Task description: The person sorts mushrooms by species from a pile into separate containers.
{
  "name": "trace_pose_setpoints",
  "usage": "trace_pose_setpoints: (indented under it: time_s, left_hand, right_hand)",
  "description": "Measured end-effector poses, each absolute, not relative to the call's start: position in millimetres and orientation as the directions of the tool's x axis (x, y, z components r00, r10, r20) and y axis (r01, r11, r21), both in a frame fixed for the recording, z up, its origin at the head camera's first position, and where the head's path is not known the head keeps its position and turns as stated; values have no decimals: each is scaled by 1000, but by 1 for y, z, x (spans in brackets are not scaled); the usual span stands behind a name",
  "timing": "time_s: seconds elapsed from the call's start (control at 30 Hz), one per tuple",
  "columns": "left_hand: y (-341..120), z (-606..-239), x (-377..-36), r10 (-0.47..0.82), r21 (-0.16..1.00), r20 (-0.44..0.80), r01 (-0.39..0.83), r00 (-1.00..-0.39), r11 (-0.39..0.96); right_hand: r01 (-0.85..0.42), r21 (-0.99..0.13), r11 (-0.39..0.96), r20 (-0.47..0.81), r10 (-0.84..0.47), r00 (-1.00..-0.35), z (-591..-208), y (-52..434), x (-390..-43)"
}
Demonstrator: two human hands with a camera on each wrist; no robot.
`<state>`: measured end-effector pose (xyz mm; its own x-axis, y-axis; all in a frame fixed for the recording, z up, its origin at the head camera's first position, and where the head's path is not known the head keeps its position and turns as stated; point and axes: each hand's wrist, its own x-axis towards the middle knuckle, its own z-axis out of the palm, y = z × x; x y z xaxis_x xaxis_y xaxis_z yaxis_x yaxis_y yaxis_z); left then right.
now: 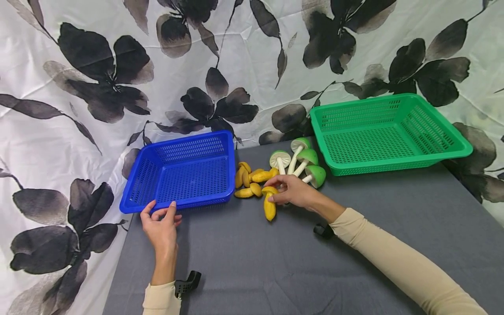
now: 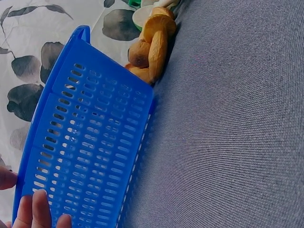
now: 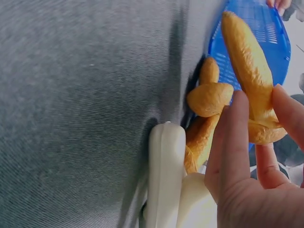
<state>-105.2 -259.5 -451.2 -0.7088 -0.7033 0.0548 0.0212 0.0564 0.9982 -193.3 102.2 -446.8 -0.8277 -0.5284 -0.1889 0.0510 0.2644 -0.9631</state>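
Note:
My right hand (image 1: 298, 191) pinches a yellow toy mushroom (image 1: 270, 211) between thumb and fingers. Its stem points down toward me in the head view, and in the right wrist view the held mushroom (image 3: 249, 61) appears lifted above the others. Several more yellow mushrooms (image 1: 245, 192) lie in a pile just left of that hand. At the near rim of a blue plastic basket (image 1: 189, 177), my left hand (image 1: 160, 227) grips the edge. The left wrist view has the thumb at the rim and fingers (image 2: 41, 209) against the outer slotted wall. Nothing lies inside this basket.
Behind the right hand, several green-capped mushrooms (image 1: 307, 156) with white stems are heaped together. A green basket (image 1: 378, 140) stands at the back right. Grey cloth (image 1: 252, 262) covers the table, and a floral curtain (image 1: 236, 65) hangs along its back.

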Motion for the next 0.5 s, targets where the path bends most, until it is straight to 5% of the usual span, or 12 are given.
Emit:
trace_pose_setpoints:
  time_s: [0.5]
  left_hand:
    - [-259, -454, -105, -708, 997, 73, 42, -703, 62]
  right_hand:
    - [169, -982, 80, -186, -521, -833, -437, 100, -199]
